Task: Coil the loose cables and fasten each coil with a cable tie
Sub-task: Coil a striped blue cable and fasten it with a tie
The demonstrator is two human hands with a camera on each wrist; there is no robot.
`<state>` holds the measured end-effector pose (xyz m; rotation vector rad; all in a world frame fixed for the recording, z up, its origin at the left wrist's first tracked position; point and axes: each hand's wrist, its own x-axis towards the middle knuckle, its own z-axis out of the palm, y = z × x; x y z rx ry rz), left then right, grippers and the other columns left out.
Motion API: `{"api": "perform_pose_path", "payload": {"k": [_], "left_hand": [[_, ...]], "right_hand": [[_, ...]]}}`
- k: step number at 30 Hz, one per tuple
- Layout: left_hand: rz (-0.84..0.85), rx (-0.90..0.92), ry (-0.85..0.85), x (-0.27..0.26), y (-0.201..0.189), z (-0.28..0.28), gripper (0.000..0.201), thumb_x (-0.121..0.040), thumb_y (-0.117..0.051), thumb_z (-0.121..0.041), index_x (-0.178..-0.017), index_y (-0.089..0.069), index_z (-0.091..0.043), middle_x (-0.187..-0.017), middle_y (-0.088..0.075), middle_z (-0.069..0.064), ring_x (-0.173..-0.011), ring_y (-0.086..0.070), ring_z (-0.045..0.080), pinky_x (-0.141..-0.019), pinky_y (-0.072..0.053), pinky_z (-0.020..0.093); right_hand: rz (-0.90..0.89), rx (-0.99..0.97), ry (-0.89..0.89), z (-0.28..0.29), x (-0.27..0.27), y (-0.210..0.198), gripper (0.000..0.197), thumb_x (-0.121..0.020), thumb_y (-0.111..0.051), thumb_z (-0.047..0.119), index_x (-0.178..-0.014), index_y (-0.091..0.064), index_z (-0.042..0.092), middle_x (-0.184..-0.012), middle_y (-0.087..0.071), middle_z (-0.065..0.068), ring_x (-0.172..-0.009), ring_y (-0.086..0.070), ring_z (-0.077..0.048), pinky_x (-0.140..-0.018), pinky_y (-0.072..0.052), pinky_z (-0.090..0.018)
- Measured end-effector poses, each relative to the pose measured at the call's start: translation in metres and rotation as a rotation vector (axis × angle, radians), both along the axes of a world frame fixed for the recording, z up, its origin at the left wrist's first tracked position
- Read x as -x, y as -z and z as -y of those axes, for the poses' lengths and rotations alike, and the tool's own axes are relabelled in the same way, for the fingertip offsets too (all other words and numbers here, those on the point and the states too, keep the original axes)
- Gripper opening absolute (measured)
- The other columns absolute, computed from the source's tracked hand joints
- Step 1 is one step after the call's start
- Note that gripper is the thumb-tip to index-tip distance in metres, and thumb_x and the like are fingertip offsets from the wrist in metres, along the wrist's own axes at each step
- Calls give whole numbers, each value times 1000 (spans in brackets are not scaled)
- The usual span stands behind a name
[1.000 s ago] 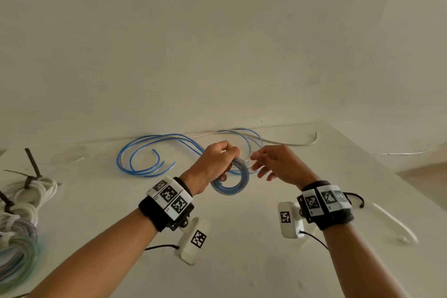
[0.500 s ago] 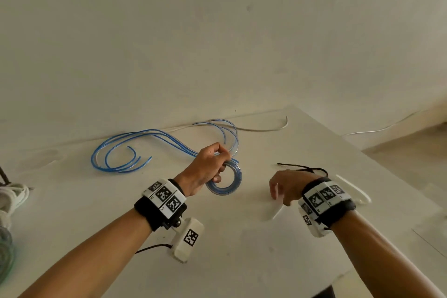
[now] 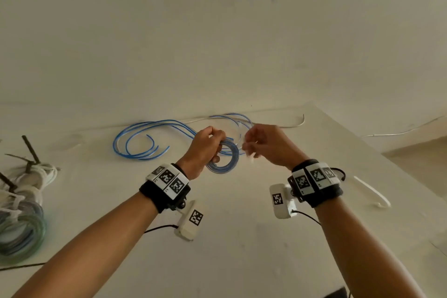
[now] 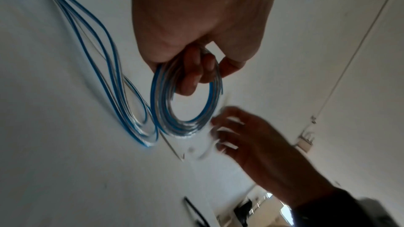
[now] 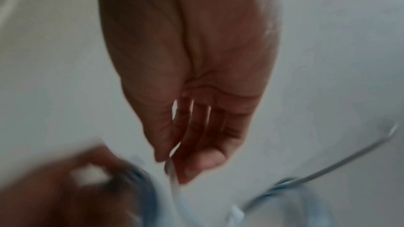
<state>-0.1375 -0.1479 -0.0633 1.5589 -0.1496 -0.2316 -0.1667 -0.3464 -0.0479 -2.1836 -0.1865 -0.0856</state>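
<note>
Overhead, the left hand grips a blue cable coil above the desk near its far edge, loose blue cable trailing toward the far left. Beside it, the right hand pinches a white cable tie. Left wrist: fingers hook through the coil. Right wrist: blurred thumb and fingertips are together on the tie.
</note>
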Motion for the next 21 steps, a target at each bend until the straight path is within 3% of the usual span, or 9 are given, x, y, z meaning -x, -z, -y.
{"api": "perform_pose_path", "payload": {"k": [2, 4, 7, 9, 12, 14, 16, 19, 21], "left_hand": [[-5, 62, -93, -11, 1, -17, 18, -95, -51, -10, -78, -50, -13, -53, -44, -7, -45, -36, 8, -45, -31, 26], [2, 108, -155, -19, 3, -34, 19, -95, -49, -10, -77, -48, -14, -50, -43, -9, -44, -35, 9, -46, -31, 26], [68, 104, -190, -25, 8, -57, 18, -97, -49, -10, -79, -47, -13, -51, -45, -9, -46, -34, 11, -44, -31, 25], [108, 58, -230, -31, 11, -71, 15, -99, -49, -11, -84, -49, -11, -52, -46, -9, -46, -37, 9, -45, -34, 23], [71, 84, -337, -44, 22, -95, 14, -99, -50, -14, -86, -50, -14, -52, -50, -12, -45, -42, 4, -48, -37, 25], [51, 143, -367, -52, 29, -109, 9, -100, -52, -15, -92, -49, -12, -52, -48, -11, -44, -41, 4, -49, -36, 26], [60, 169, -352, -55, 33, -122, 9, -101, -53, -18, -99, -49, -10, -52, -46, -11, -45, -38, 6, -48, -37, 26], [99, 191, -350, -57, 35, -136, 12, -102, -50, -14, -96, -60, -12, -55, -43, -9, -47, -37, 5, -50, -37, 25], [140, 197, -393, -57, 35, -142, 18, -101, -48, -9, -95, -65, -14, -62, -44, 0, -49, -39, 6, -52, -38, 25]], "right_hand": [[52, -323, -31, -29, -5, -15, 11, -91, -72, 2, -91, -64, 8, -84, -73, -11, -73, -70, -22, -65, -57, -29], [62, -473, -116, -59, -11, -21, 7, -93, -70, 3, -96, -63, 2, -86, -72, -11, -75, -70, -23, -68, -57, -27], [87, -450, -166, -99, -29, -15, 8, -91, -72, 3, -94, -65, 3, -84, -72, -10, -73, -73, -22, -70, -60, -28], [191, -352, -172, -119, -42, -7, 11, -88, -77, 5, -90, -67, 11, -83, -74, -6, -75, -73, -17, -71, -59, -25], [353, -175, -200, -139, -59, 9, 14, -86, -80, 11, -84, -69, 20, -83, -75, 4, -74, -68, -3, -63, -43, -12], [349, -191, -236, -151, -66, 19, 8, -85, -80, 9, -87, -72, 12, -83, -76, 4, -73, -68, -5, -63, -44, -17], [313, -252, -274, -160, -71, 28, 10, -85, -79, 4, -87, -73, 11, -87, -77, 2, -77, -71, -11, -71, -53, -23], [249, -364, -324, -173, -75, 36, 17, -85, -77, -2, -89, -73, 14, -93, -78, -1, -85, -75, -16, -80, -57, -27], [202, -418, -328, -180, -76, 37, 11, -86, -76, -1, -91, -71, 8, -94, -78, -3, -83, -74, -16, -76, -60, -32]]}}
